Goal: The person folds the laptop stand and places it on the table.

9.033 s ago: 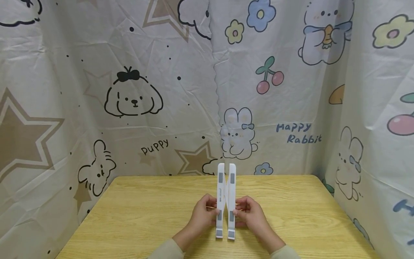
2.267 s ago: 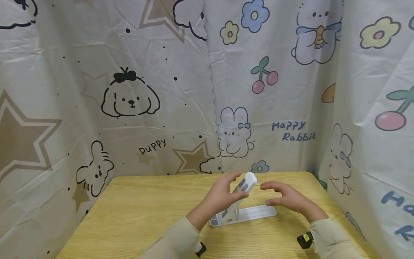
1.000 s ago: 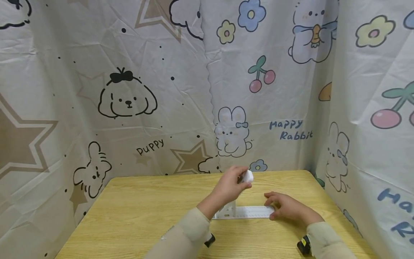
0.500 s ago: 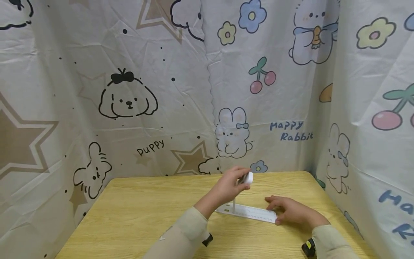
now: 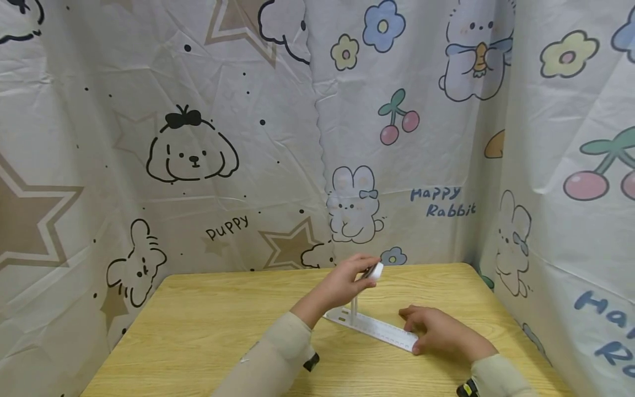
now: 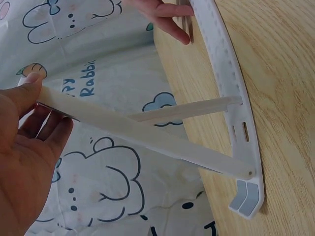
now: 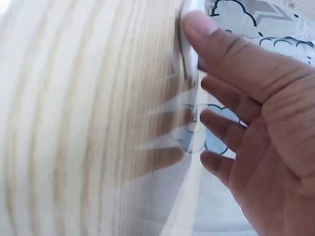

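Biggest thing by far is the curtain (image 5: 288, 149), off-white with puppies, rabbits, stars and flowers all over it, hanging behind and around a light wood table (image 5: 228, 320). Two beige sleeves (image 5: 270, 358) come in from the bottom edge. The white folding stand (image 5: 374, 329) is on the table, right of the middle in the head view, its long base bar lying at a slant and its upper bar (image 6: 147, 132) tilted up off it, with a thin prop (image 6: 184, 109) between the two. Left hand (image 5: 342, 284) has the raised end of the upper bar, thumb on one side and fingers curled on the other, so basically pinching it. Right hand (image 5: 436, 331) is at the far end of the base bar, pinching it between thumb and a finger, with the other fingers spread apart; can't tell exactly how the index sits. Smaller stuff: a black box (image 5: 311, 362) under the left sleeve, a grey pad (image 6: 248, 196) by the hinge, and a little slot (image 6: 245, 131) in the base bar.
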Demonstrator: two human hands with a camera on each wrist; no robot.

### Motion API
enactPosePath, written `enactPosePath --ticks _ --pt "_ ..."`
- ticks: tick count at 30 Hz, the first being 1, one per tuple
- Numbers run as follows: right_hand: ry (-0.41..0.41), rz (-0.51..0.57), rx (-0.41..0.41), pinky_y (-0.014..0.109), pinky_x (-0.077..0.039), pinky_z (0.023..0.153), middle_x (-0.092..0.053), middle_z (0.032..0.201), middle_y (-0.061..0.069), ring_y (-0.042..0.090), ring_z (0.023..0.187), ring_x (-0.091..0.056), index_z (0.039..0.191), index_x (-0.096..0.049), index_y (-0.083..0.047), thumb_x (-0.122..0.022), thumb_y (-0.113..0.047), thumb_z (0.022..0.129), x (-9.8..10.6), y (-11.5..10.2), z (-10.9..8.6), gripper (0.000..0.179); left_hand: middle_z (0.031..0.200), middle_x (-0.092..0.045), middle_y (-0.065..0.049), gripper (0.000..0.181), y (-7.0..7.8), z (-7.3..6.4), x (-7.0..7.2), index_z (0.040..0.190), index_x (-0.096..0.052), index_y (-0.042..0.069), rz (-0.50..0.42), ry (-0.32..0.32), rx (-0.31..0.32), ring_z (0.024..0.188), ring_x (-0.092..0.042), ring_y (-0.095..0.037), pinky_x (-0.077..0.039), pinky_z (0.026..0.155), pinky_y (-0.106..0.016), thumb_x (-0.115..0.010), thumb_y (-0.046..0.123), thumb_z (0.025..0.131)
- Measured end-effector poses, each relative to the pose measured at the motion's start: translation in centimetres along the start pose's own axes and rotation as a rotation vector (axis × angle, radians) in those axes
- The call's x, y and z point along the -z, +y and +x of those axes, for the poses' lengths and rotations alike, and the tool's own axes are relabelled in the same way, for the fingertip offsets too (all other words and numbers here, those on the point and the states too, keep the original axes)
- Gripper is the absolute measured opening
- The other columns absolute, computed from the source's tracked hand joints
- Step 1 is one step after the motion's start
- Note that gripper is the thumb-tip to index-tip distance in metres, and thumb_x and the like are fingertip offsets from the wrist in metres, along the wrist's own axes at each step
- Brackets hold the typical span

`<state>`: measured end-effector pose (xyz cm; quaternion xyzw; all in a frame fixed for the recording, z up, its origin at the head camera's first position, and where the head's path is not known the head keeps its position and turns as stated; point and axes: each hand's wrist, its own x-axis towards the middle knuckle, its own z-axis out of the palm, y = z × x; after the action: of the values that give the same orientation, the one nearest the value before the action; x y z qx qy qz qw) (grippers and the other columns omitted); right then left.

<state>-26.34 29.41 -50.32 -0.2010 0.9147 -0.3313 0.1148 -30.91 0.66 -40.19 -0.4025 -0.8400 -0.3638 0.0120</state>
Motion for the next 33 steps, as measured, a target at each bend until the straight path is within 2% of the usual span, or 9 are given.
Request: enactPosePath --ticks 5,10,13,16,19,25,33 --pt "-0.088 0.064 0.024 0.076 -0.012 0.116 -0.048 0.158 0.008 0.049 0.151 -0.023 0.098 -0.076 -0.029 -0.089 -0.022 0.072 0.1 0.0 -0.4 0.029 0.154 -0.05 -0.003 0.053 0.0 -0.6 0.4 0.153 -0.048 0.016 0.0 -0.011 -0.019 0.134 -0.054 -0.016 -0.047 0.109 -0.026 -0.062 0.02 0.102" --pt "-0.162 0.083 0.062 0.077 -0.005 0.116 -0.041 0.162 0.006 0.048 0.154 -0.014 0.123 -0.075 -0.027 -0.082 -0.019 0.081 0.4 0.3 -0.5 0.043 0.152 -0.053 -0.003 0.05 0.0 -1.3 0.2 0.151 -0.051 0.014 0.006 0.018 -0.032 0.133 -0.056 -0.015 -0.048 0.108 -0.025 -0.062 0.019 0.103" --pt "-0.174 0.054 0.109 0.076 -0.003 0.116 -0.04 0.162 0.009 0.049 0.153 -0.015 0.132 -0.071 -0.025 -0.074 -0.018 0.09 0.5 0.7 -0.5 0.042 0.15 -0.056 -0.003 0.049 -0.1 -1.6 -0.2 0.15 -0.053 0.011 -0.013 0.055 -0.033 0.132 -0.057 -0.014 -0.048 0.106 -0.022 -0.064 0.018 0.102" --pt "-0.157 0.007 0.169 0.077 -0.003 0.115 -0.043 0.16 0.012 0.051 0.151 -0.02 0.131 -0.072 -0.024 -0.068 -0.02 0.095 0.5 1.2 -0.2 0.036 0.149 -0.057 -0.004 0.049 0.1 -1.9 -0.6 0.148 -0.054 0.01 -0.018 0.094 -0.024 0.131 -0.058 -0.015 -0.049 0.104 -0.02 -0.067 0.016 0.101" --pt "-0.14 -0.026 0.209 0.078 -0.005 0.114 -0.048 0.156 0.013 0.052 0.149 -0.024 0.129 -0.073 -0.023 -0.069 -0.023 0.094 0.4 1.5 0.3 0.035 0.149 -0.057 -0.005 0.05 0.4 -2.2 -0.8 0.148 -0.055 0.01 0.001 0.115 -0.013 0.131 -0.059 -0.017 -0.051 0.101 -0.019 -0.068 0.014 0.1" --pt "-0.139 -0.061 0.216 0.078 -0.009 0.115 -0.053 0.153 0.009 0.049 0.148 -0.029 0.126 -0.074 -0.025 -0.074 -0.023 0.089 0.0 1.1 0.9 0.037 0.149 -0.056 -0.006 0.051 0.4 -2.3 -0.6 0.148 -0.054 0.01 0.047 0.116 -0.012 0.13 -0.06 -0.017 -0.051 0.099 -0.017 -0.068 0.014 0.099" --pt "-0.18 -0.028 0.223 0.077 -0.005 0.115 -0.047 0.157 0.01 0.048 0.151 -0.023 0.126 -0.074 -0.027 -0.077 -0.023 0.086 -0.9 -0.2 1.3 0.04 0.146 -0.058 -0.004 0.052 0.3 -2.7 -0.2 0.148 -0.055 0.016 0.051 0.114 -0.016 0.125 -0.062 -0.013 -0.052 0.096 -0.016 -0.068 0.009 0.098"
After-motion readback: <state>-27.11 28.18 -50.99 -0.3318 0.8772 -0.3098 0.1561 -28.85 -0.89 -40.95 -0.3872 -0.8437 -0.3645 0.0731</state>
